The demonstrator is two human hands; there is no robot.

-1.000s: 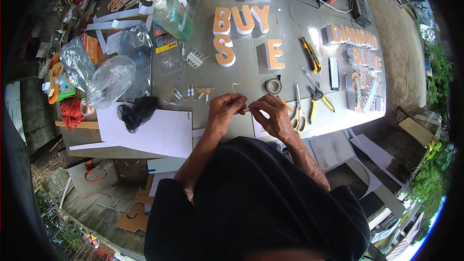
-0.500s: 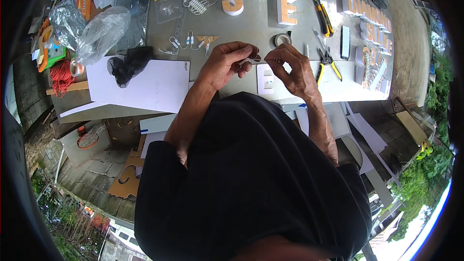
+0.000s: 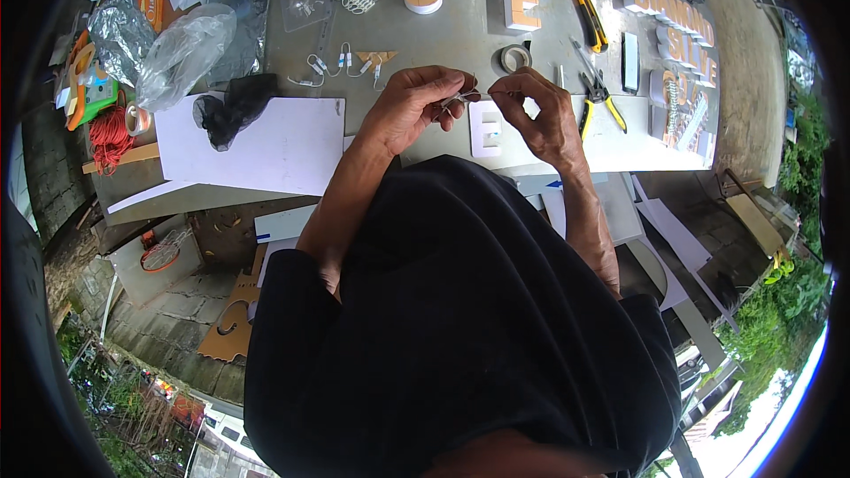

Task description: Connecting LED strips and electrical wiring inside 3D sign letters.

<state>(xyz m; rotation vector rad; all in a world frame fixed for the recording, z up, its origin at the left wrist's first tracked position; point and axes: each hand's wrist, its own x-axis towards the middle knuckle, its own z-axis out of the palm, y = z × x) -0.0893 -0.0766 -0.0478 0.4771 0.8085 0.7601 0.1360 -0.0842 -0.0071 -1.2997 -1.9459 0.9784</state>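
My left hand (image 3: 414,104) and my right hand (image 3: 537,115) meet over the near edge of a grey worktable (image 3: 443,35). Between their fingertips they pinch a small, thin wired part (image 3: 467,98); what it is exactly I cannot tell. Just below the hands lies a flat white letter piece (image 3: 486,128). A roll of tape (image 3: 513,57) sits right behind my right hand.
A white sheet (image 3: 266,146) with a black mesh scrap (image 3: 232,106) lies left. Orange and white block letters (image 3: 522,2) stand farther back. Yellow-handled pliers (image 3: 604,102), a cutter (image 3: 589,18), small wired modules (image 3: 341,64), clear plastic bags (image 3: 181,49) and red cord (image 3: 111,137) surround them.
The view has tilted down and toward the table's near edge, so more of my dark-clothed body shows. Both hands stay together on the small part.
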